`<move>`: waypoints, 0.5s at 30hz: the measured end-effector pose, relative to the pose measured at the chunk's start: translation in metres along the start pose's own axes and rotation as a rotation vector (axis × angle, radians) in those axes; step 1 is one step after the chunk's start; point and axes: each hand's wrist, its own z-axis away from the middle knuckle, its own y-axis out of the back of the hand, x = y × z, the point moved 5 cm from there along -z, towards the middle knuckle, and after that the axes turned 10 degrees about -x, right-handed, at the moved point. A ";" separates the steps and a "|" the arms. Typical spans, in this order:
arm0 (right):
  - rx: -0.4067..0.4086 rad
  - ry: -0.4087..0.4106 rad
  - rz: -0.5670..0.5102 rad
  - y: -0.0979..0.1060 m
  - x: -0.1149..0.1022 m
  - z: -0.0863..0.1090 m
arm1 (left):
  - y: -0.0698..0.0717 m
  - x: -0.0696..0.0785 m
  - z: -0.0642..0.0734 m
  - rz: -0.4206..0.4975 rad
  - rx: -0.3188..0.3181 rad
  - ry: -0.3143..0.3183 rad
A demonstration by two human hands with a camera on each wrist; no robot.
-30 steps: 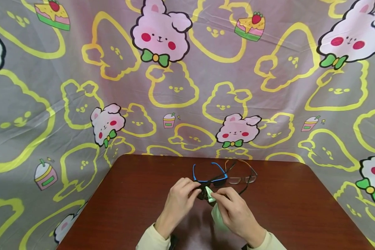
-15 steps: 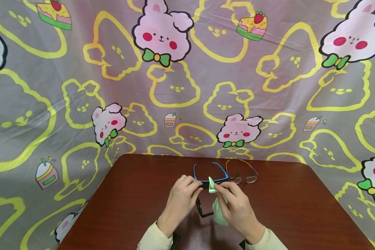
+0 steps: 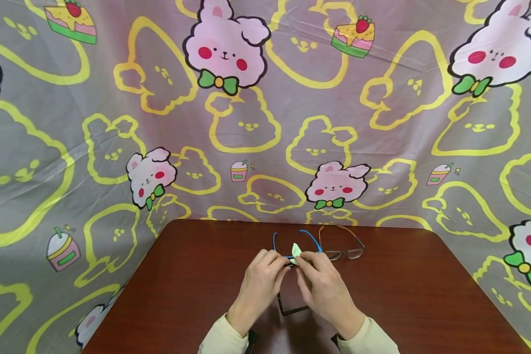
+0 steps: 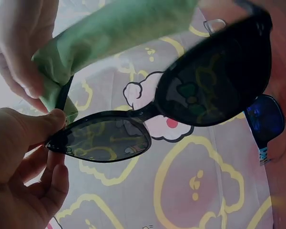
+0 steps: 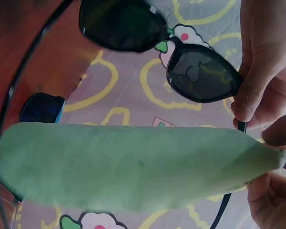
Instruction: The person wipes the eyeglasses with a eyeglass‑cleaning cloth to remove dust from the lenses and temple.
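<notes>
My left hand (image 3: 263, 285) pinches black sunglasses at the outer corner of the frame, beside the hinge. In the left wrist view their dark lenses (image 4: 209, 76) hang to the right of its thumb. My right hand (image 3: 329, 290) pinches a pale green cloth (image 5: 124, 167), folded around one arm of the sunglasses close to my left fingertips. The rest of the cloth hangs off as a long flap in the right wrist view. Below the hands, in the head view, the other black arm (image 3: 294, 310) shows; the lenses are mostly hidden there.
Behind the hands, blue-framed glasses (image 3: 311, 238) with dark lenses lie with arms unfolded on the brown table (image 3: 194, 275). To their right lie clear-lensed glasses (image 3: 355, 253) with orange-brown arms. A patterned curtain (image 3: 265, 113) rises at the table's far edge and sides.
My right hand has moved left and slightly up, bringing the cloth close to my left fingertips. The sunglasses have turned, and one arm shows below the hands.
</notes>
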 end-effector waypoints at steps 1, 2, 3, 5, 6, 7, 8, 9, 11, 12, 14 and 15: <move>-0.017 -0.006 -0.008 -0.001 -0.001 0.001 | 0.000 0.000 0.000 0.006 0.001 0.003; -0.032 -0.008 -0.016 -0.001 -0.001 0.002 | -0.001 0.000 0.001 0.008 0.004 0.004; -0.035 0.000 -0.024 -0.001 -0.002 0.002 | -0.001 -0.001 0.001 0.008 0.015 -0.001; -0.026 0.035 -0.034 -0.001 -0.003 0.002 | -0.001 -0.001 0.002 0.005 0.034 -0.008; -0.019 0.050 -0.033 -0.001 -0.003 0.002 | -0.002 -0.001 0.002 0.005 0.043 -0.009; -0.009 0.066 -0.029 -0.001 -0.004 0.001 | -0.002 -0.002 0.002 0.010 0.042 -0.004; 0.001 0.079 -0.026 -0.001 -0.004 0.001 | -0.002 -0.002 0.002 0.013 0.044 -0.001; 0.010 0.088 -0.021 0.000 -0.004 0.001 | -0.002 -0.002 0.002 0.019 0.045 0.002; 0.015 0.089 -0.014 0.000 -0.003 0.001 | -0.002 -0.002 0.002 0.037 0.040 0.009; 0.014 0.088 -0.011 0.000 -0.003 0.001 | -0.002 -0.002 0.002 0.041 0.041 0.006; -0.002 0.078 -0.010 0.000 -0.002 0.002 | -0.002 -0.002 0.002 0.048 0.043 0.002; -0.013 0.074 -0.007 -0.001 -0.002 0.002 | -0.002 -0.001 0.002 0.047 0.048 -0.004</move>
